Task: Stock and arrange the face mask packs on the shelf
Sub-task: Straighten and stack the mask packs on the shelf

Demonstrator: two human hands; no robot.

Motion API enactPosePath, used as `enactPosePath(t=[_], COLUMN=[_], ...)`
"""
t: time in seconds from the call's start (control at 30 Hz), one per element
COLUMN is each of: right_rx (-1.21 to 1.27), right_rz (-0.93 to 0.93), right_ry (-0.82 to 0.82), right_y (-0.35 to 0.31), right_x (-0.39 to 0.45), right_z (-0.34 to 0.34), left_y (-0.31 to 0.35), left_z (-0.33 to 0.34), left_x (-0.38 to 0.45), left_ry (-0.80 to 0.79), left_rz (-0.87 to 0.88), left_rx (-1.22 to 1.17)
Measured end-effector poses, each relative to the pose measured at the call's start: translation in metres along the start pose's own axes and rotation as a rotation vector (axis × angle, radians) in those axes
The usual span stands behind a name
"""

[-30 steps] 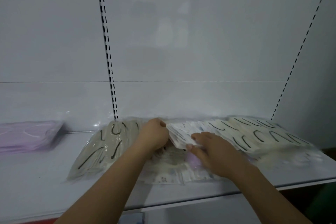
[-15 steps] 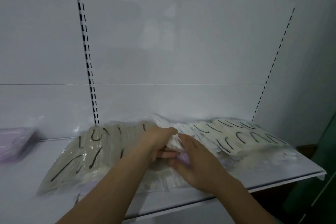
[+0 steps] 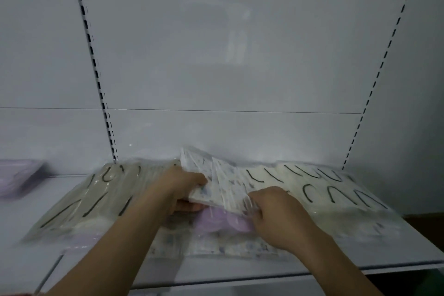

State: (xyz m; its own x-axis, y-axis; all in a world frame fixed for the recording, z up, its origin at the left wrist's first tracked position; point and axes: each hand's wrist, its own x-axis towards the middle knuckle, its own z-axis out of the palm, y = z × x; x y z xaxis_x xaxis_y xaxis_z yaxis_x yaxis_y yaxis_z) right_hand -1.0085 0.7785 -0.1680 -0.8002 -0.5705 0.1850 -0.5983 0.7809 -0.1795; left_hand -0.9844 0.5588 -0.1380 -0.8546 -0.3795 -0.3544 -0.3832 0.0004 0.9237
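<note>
My left hand (image 3: 179, 188) grips the near-left edge of the patterned mask packs (image 3: 216, 182), fingers curled under them; my right hand (image 3: 278, 214) pinches their near-right edge. The bundle is tilted up mid-shelf, over a purple pack (image 3: 221, 220). Cream packs lie on either side, at the left (image 3: 96, 197) and right (image 3: 324, 190). The slick film could slip from my grip, I judge, and packs near the shelf (image 3: 360, 269) front edge could slide off.

Left hand (image 3: 179, 191) grips the left edge of a patterned pack (image 3: 216, 187), tilted up off the pile on the shelf (image 3: 360, 259). Right hand (image 3: 276, 216) pinches its near right edge. Lilac pack (image 3: 221, 221) lies beneath; cream packs (image 3: 336, 190) right, beige packs (image 3: 84, 199) left.
</note>
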Motion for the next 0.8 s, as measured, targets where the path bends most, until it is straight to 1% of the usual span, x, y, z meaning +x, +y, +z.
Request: enactPosePath(t=[0.1,0.17,0.23,0.33,0.43,0.53,0.63,0.7,0.8], right_rx=[0.024,0.057,0.038,0.074,0.152,0.232,0.368,0.444,0.504], right_rz=[-0.071,-0.108,-0.102,-0.113,-0.106,-0.099,-0.066,-0.079,-0.163], right_ry=[-0.068,-0.042,-0.014,0.099,0.238,0.343,0.443,0.467,0.414], right_y=[0.008,0.011,0.013,0.009,0.003,-0.009,-0.021,-0.033,-0.05], right_x=[0.002,0.004,0.008,0.009,0.009,0.009,0.01,0.012,0.012], right_z=[-0.004,-0.002,0.004,0.014,0.028,0.031,0.026,0.029,0.041], left_y=[-0.001,0.001,0.004,0.006,0.005,0.006,0.007,0.005,-0.003], left_z=[0.01,0.016,0.022,0.029,0.027,0.018,0.009,0.005,0.001], left_x=[-0.003,-0.003,-0.004,-0.004,-0.002,-0.002,-0.002,-0.001,-0.001], left_ry=[0.014,0.029,0.056,0.099,0.148,0.182,0.18,0.159,0.096], left_rz=[0.01,0.052,0.108,0.153,0.178,0.204,0.187,0.183,0.165], left_rx=[-0.056,-0.026,0.045,0.153,0.157,0.16,0.125,0.067,-0.023])
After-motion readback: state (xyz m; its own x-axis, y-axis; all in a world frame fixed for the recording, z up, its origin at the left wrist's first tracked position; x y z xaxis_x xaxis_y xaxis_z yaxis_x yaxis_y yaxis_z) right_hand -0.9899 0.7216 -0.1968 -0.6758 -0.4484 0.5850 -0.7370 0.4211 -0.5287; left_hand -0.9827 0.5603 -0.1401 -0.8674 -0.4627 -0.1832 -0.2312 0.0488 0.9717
